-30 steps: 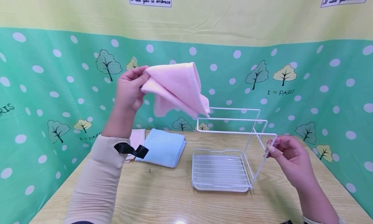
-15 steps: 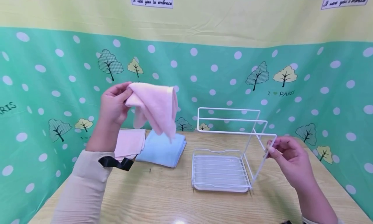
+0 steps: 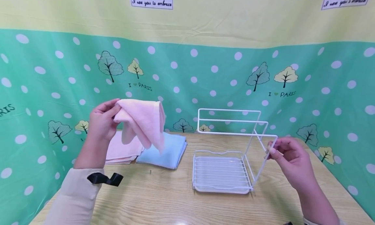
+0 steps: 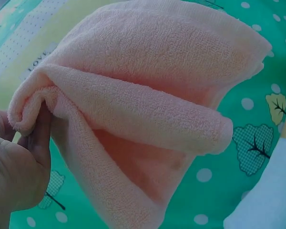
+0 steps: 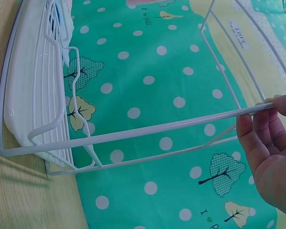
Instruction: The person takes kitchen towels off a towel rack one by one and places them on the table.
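A pink towel (image 3: 143, 117) hangs in loose folds from my left hand (image 3: 102, 120), which pinches it at one corner above the table. In the left wrist view the terry towel (image 4: 148, 109) spreads out from between the thumb and fingers. My right hand (image 3: 293, 161) pinches the slanted side wire of a white wire rack (image 3: 237, 133). The right wrist view shows the fingers around that rack's wire (image 5: 181, 125). Upper bars of the rack hold nothing, and a white tray (image 3: 222, 190) sits under its lower grid.
A folded light-blue towel (image 3: 173, 150) lies left of the rack on the wooden table (image 3: 164, 202). Beside it, partly behind my left hand, is a folded pink towel (image 3: 123, 151). A green and yellow patterned curtain (image 3: 193, 65) surrounds the table.
My left hand has carried the pink towel left and down, away from the rack's upper bars to over the folded towels. My right hand and the rack have stayed in place.
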### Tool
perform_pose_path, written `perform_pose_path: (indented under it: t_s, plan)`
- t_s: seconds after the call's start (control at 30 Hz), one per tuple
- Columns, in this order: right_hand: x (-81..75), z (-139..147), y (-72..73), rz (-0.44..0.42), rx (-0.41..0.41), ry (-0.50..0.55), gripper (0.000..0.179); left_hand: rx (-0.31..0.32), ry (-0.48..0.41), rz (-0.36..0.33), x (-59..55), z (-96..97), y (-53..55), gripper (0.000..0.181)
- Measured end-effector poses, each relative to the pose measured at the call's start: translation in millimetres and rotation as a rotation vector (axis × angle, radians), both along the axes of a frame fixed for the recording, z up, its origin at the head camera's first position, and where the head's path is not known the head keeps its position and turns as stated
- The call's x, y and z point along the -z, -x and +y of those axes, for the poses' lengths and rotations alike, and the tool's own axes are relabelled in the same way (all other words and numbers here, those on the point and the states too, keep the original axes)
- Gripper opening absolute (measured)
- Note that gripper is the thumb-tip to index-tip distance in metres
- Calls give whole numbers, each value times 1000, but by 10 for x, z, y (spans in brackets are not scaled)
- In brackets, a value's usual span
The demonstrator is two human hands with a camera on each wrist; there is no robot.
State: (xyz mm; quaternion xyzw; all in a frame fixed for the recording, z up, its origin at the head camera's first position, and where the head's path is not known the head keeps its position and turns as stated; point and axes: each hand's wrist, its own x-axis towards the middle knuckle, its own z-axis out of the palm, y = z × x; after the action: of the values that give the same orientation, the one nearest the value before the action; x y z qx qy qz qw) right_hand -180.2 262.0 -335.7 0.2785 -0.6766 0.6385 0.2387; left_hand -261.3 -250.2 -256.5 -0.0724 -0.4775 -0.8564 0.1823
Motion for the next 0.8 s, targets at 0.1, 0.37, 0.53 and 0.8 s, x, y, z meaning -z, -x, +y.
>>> perform_pose_path:
  t_s: [0.1,0.37,0.53,0.8]
  plan:
    - [1,-3,-5,-9,-1,-1,18,-2,-4,-28,63,-51,-40,19]
    - [7,11,-11,13,-27,9,19,16,41,-51,213,-133,-121,15]
    - [-2,7,-6,7,-11,4,18,26,28,-67,301,-158,-180,18]
    - [-20,-12,-7,-7,-7,2,18,33,64,-128,453,-157,-323,17]
